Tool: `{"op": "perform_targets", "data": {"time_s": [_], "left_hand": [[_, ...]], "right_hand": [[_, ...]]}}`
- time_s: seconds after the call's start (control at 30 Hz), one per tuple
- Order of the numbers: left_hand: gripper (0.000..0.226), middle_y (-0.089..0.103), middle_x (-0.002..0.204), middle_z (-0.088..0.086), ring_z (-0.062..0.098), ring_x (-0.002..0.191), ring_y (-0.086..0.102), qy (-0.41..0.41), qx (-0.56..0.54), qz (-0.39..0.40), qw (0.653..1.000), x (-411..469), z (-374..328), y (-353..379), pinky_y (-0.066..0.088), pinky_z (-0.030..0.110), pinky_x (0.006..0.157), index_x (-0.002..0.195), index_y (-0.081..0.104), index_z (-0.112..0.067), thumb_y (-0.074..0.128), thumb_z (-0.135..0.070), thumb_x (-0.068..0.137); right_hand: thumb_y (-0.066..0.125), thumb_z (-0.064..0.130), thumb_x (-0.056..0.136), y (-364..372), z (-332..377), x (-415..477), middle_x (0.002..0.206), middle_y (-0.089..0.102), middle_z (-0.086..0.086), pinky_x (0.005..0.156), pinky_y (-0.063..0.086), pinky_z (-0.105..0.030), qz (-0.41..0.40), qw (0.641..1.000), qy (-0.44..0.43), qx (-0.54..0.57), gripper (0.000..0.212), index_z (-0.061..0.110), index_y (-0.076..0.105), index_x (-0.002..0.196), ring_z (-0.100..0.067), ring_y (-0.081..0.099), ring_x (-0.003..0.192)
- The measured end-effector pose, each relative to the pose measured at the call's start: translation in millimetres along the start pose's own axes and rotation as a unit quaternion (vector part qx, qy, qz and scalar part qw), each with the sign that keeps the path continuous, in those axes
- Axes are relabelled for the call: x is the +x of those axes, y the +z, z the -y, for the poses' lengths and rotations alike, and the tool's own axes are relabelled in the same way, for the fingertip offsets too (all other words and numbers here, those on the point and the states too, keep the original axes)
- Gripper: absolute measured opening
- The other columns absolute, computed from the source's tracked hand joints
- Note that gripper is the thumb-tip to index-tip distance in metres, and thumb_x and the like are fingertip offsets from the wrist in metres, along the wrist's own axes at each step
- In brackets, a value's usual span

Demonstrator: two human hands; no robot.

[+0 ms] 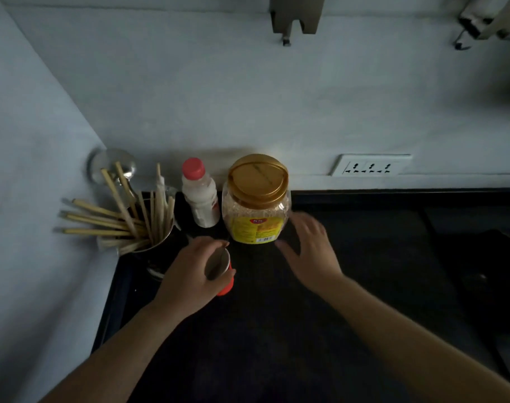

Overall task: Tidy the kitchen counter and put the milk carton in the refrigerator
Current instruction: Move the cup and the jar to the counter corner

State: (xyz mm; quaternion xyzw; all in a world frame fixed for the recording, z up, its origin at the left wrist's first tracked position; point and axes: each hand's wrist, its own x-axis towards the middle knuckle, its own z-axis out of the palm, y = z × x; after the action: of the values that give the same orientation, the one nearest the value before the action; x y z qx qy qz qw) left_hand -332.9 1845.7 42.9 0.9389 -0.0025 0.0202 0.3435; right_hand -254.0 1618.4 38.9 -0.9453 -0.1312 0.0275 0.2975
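The left hand (187,274) is wrapped around a small red paper cup (222,270) with a pale inside, and holds it at the rim, just above the black kitchen counter (349,271). The right hand (309,251) is spread wide with the fingers apart and holds nothing; it hovers just beside the large clear plastic jar (256,199), which has a gold lid and a yellow label. The jar is at 11 o'clock from the right hand and at 1 o'clock from the cup. I see no milk carton; the nearest thing of this kind is one small white plastic bottle (200,196) with a pink-red cap, at 12 o'clock from the left hand, standing upright just beside the jar.

There is one cup, one jar, one bottle and one round metal holder (158,239) at 10 o'clock from the left hand, filled with many pale wooden sticks (108,216); their number I cannot count.

The counter is dark and runs into a corner of pale grey walls. One white socket plate (370,165) sits low on the back wall, at 2 o'clock from the right hand. The room is dim.
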Motion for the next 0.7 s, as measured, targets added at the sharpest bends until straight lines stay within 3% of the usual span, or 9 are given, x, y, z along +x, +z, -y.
{"op": "perform_targets", "data": {"time_s": [0.1, 0.2, 0.43, 0.57, 0.7], "left_hand": [[0.051, 0.052, 0.117, -0.010, 0.008, 0.107, 0.054, 0.015, 0.016, 0.012, 1.000, 18, 12, 13, 0.036, 0.015, 0.087, 0.119, 0.057, -0.023, 0.068, -0.044, 0.073], [0.052, 0.051, 0.117, -0.008, 0.010, 0.108, 0.053, 0.015, 0.020, 0.016, 1.000, 34, 21, 23, 0.040, 0.020, 0.088, 0.118, 0.057, -0.022, 0.066, -0.045, 0.073], [0.047, 0.053, 0.113, -0.002, 0.015, 0.106, 0.053, 0.020, -0.015, -0.018, 1.000, 46, 26, 46, 0.046, 0.029, 0.089, 0.114, 0.060, -0.018, 0.077, -0.025, 0.071], [0.049, 0.050, 0.117, 0.005, 0.017, 0.109, 0.050, 0.008, -0.015, -0.059, 0.998, 45, 23, 51, 0.041, 0.025, 0.090, 0.114, 0.059, -0.013, 0.080, -0.022, 0.070], [0.061, 0.045, 0.125, 0.008, 0.021, 0.114, 0.048, -0.004, -0.014, -0.031, 0.999, 41, 21, 48, 0.044, 0.033, 0.093, 0.121, 0.053, -0.012, 0.081, -0.022, 0.067]], "right_hand": [[0.051, 0.055, 0.085, 32, -27, -23, 0.156, 0.011, 0.003, 0.111, 0.022, -0.042, 0.156, 0.982, 0.052, -0.092, 0.075, 0.031, 0.014, 0.145, -0.019, 0.010, 0.142], [0.050, 0.059, 0.083, 52, -43, -36, 0.157, -0.005, 0.002, 0.113, 0.015, -0.049, 0.218, 0.961, 0.105, -0.132, 0.082, 0.030, 0.007, 0.147, -0.024, -0.003, 0.143], [0.049, 0.061, 0.083, 64, -60, -52, 0.156, -0.014, 0.007, 0.113, 0.001, -0.043, 0.198, 0.965, 0.086, -0.150, 0.083, 0.035, 0.002, 0.146, -0.019, -0.013, 0.142], [0.046, 0.064, 0.082, 67, -64, -52, 0.155, -0.016, 0.008, 0.112, -0.002, -0.040, 0.197, 0.965, 0.080, -0.153, 0.083, 0.036, 0.001, 0.145, -0.017, -0.015, 0.141], [0.049, 0.062, 0.082, 65, -63, -52, 0.156, -0.013, 0.007, 0.113, 0.001, -0.041, 0.198, 0.965, 0.083, -0.151, 0.083, 0.035, 0.003, 0.146, -0.018, -0.012, 0.142]]}}
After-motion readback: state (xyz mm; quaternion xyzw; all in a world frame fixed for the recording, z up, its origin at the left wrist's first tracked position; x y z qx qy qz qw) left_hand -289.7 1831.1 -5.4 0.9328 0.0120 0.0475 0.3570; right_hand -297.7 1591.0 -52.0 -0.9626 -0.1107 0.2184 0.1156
